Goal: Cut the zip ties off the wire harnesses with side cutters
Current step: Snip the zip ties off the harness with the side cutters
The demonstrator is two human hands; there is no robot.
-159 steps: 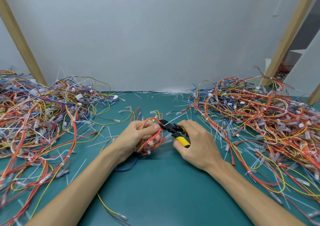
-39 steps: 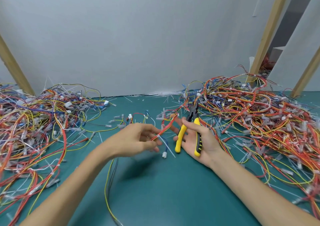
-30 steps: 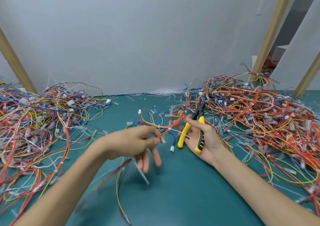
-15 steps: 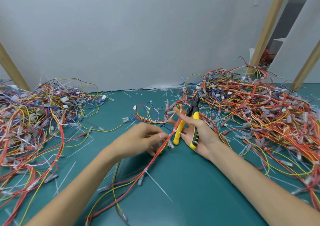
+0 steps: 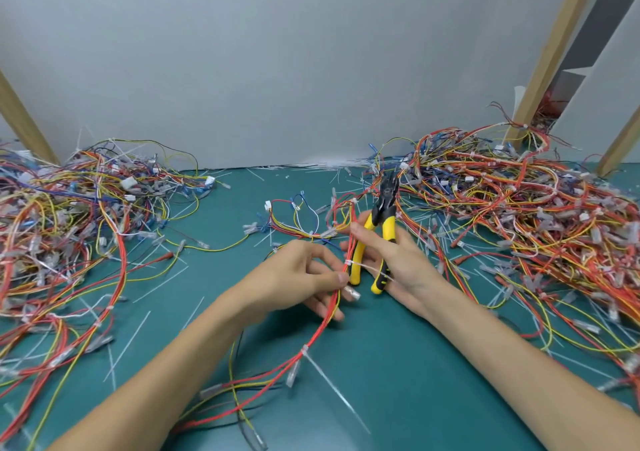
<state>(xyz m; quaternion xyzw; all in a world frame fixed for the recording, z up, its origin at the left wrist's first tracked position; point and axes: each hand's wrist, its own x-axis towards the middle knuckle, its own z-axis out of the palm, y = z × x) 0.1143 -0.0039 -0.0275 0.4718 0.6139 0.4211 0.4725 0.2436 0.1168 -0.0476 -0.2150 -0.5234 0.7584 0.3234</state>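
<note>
- Green mat (image 5: 398, 364); left pile (image 5: 69, 225) and right pile (image 5: 519, 215) at the frame sides.
- Left hand (image 5: 294, 277) pinches harness (image 5: 322, 326) mid-frame, just below zip tie (image 5: 348, 262), likely presenting it for the cut.
- Right hand (image 5: 401, 263) grips cutters (image 5: 382, 222), thumb over handles, nose up-frame, not on the tie yet.

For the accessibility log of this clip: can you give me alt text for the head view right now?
A person's left hand pinches a red-and-yellow wire harness beside a white zip tie, while the right hand holds yellow-handled side cutters, tips pointing away, not on the tie. Tangled wire piles flank them on a green mat.
</note>
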